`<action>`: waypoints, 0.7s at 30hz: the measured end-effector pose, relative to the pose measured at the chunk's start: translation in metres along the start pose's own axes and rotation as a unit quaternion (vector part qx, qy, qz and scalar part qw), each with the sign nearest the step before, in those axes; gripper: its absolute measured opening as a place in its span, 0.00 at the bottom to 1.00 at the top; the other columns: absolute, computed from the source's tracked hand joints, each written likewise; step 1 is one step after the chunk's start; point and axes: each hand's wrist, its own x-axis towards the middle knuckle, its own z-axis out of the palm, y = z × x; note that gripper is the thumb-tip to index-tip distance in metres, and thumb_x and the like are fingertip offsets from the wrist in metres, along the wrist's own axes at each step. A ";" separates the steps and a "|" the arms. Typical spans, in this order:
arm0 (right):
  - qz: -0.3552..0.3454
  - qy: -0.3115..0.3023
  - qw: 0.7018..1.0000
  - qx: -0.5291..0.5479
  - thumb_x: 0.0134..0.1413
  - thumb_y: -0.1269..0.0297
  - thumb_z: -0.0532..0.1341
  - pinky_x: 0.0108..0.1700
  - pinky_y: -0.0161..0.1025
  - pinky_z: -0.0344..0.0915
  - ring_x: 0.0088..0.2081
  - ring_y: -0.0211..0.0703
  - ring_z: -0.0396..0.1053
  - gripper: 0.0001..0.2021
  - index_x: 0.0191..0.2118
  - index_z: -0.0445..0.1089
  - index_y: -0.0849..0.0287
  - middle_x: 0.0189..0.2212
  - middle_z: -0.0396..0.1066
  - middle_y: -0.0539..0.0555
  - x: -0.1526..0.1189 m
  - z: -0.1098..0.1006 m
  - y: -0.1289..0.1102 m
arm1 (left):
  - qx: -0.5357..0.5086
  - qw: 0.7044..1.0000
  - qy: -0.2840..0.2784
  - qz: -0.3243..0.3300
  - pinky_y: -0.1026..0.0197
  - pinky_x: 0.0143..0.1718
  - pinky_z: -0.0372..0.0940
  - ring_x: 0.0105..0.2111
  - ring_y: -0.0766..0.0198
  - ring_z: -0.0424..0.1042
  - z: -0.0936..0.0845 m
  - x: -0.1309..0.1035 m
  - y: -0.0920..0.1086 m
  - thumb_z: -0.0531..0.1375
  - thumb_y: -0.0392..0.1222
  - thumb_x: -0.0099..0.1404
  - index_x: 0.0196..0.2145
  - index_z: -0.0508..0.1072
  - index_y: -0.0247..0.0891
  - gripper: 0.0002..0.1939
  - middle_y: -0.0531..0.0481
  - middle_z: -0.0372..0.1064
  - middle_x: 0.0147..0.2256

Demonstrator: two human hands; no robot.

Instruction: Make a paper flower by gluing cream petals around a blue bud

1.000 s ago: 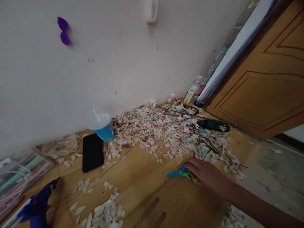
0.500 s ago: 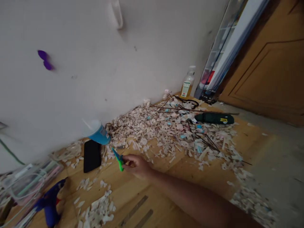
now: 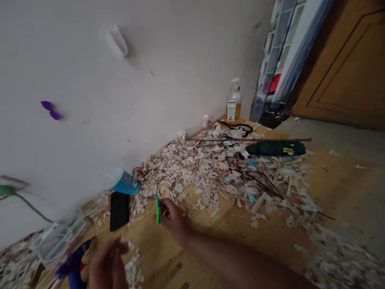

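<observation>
My right hand (image 3: 174,220) reaches in over the wooden table, its fingers closed on a slim green-and-blue tool (image 3: 158,208). The tool stands nearly upright in a pinch; its exact kind is unclear. Low in the view, my left hand (image 3: 108,265) is smeared by motion, and whether it holds anything cannot be made out. It is over small pale scraps (image 3: 134,267), beside a blue glue gun (image 3: 75,263). Ahead of my right hand spreads a big heap of pale scraps (image 3: 192,172) with bits of light blue.
A blue cup (image 3: 128,184) leans by the wall above a black phone (image 3: 119,210). Black scissors (image 3: 245,128), a bottle of yellowish liquid (image 3: 234,104), thin sticks and a dark green bundle (image 3: 276,148) are at the far right. A clear box (image 3: 57,243) stands left.
My left hand has come into view from below. My right hand has moved slightly right and down in the picture, and the tool has turned more upright. The camera view has shifted.
</observation>
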 end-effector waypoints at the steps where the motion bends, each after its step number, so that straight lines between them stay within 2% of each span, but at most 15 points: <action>1: -0.004 0.027 1.000 -0.003 0.58 0.52 0.64 0.37 0.36 0.63 0.35 0.40 0.67 0.15 0.46 0.67 0.54 0.36 0.69 0.50 -0.001 0.000 -0.001 | -0.032 0.994 0.076 -0.070 0.56 0.38 0.73 0.38 0.59 0.76 0.009 0.026 -0.009 0.56 0.41 0.67 0.66 0.57 0.51 0.31 0.46 0.71 0.50; 2: -0.007 0.054 0.998 -0.004 0.59 0.54 0.62 0.39 0.37 0.64 0.36 0.41 0.68 0.14 0.48 0.65 0.53 0.38 0.69 0.50 -0.001 0.000 -0.002 | -0.046 0.985 0.111 -0.121 0.54 0.40 0.74 0.40 0.57 0.76 0.020 0.053 -0.017 0.56 0.43 0.67 0.66 0.56 0.47 0.30 0.43 0.70 0.50; 3: -0.008 0.080 0.997 -0.005 0.61 0.56 0.61 0.41 0.39 0.65 0.38 0.42 0.68 0.14 0.49 0.63 0.52 0.40 0.69 0.51 -0.001 0.000 -0.001 | -0.037 0.984 0.106 -0.139 0.52 0.42 0.74 0.43 0.54 0.76 0.032 0.079 -0.023 0.55 0.45 0.68 0.64 0.57 0.43 0.28 0.40 0.70 0.50; 5: -0.013 0.124 0.992 -0.004 0.63 0.59 0.57 0.45 0.42 0.66 0.41 0.44 0.69 0.13 0.51 0.60 0.51 0.42 0.69 0.52 0.000 0.002 0.001 | 0.013 0.993 0.008 -0.119 0.46 0.50 0.71 0.50 0.50 0.73 0.059 0.126 -0.030 0.51 0.47 0.70 0.60 0.62 0.38 0.23 0.36 0.69 0.52; 7: -0.020 0.161 0.987 -0.003 0.63 0.62 0.55 0.47 0.43 0.66 0.44 0.46 0.70 0.13 0.53 0.58 0.50 0.44 0.69 0.53 0.002 0.003 0.005 | 0.075 0.988 -0.124 -0.057 0.43 0.61 0.61 0.63 0.47 0.62 0.086 0.162 -0.032 0.51 0.47 0.70 0.61 0.62 0.35 0.25 0.32 0.63 0.59; 9: -0.026 0.190 0.981 -0.006 0.61 0.65 0.54 0.48 0.44 0.66 0.44 0.47 0.70 0.16 0.55 0.57 0.50 0.45 0.69 0.54 0.004 0.005 0.007 | 0.092 0.981 -0.165 -0.040 0.44 0.64 0.56 0.65 0.46 0.59 0.114 0.187 -0.031 0.56 0.47 0.68 0.59 0.66 0.37 0.24 0.34 0.62 0.62; 12: -0.029 0.215 0.976 -0.018 0.58 0.68 0.56 0.45 0.44 0.66 0.42 0.47 0.70 0.18 0.54 0.59 0.52 0.42 0.70 0.53 0.005 0.006 0.006 | 0.120 0.976 -0.175 -0.057 0.40 0.65 0.53 0.67 0.40 0.55 0.151 0.212 -0.028 0.62 0.48 0.64 0.60 0.67 0.34 0.29 0.30 0.59 0.64; 15: -0.026 0.225 0.974 -0.026 0.59 0.68 0.56 0.42 0.42 0.65 0.38 0.45 0.69 0.14 0.51 0.62 0.53 0.38 0.69 0.52 0.008 0.007 0.004 | 0.148 0.972 -0.154 -0.096 0.35 0.63 0.52 0.66 0.35 0.55 0.178 0.234 -0.027 0.61 0.50 0.64 0.61 0.66 0.31 0.32 0.25 0.58 0.64; 18: -0.023 0.227 0.973 -0.021 0.61 0.67 0.55 0.39 0.39 0.64 0.36 0.44 0.67 0.13 0.50 0.63 0.53 0.36 0.68 0.50 0.012 0.008 0.006 | 0.165 0.970 -0.129 -0.122 0.38 0.62 0.55 0.62 0.37 0.61 0.191 0.258 -0.025 0.55 0.51 0.69 0.60 0.68 0.30 0.28 0.26 0.64 0.59; 21: -0.024 0.220 0.975 -0.012 0.61 0.66 0.56 0.38 0.38 0.63 0.35 0.43 0.67 0.11 0.48 0.63 0.53 0.35 0.67 0.50 0.013 0.008 0.010 | 0.170 0.969 -0.123 -0.128 0.44 0.60 0.58 0.56 0.43 0.68 0.192 0.284 -0.023 0.51 0.46 0.70 0.55 0.73 0.33 0.22 0.31 0.72 0.52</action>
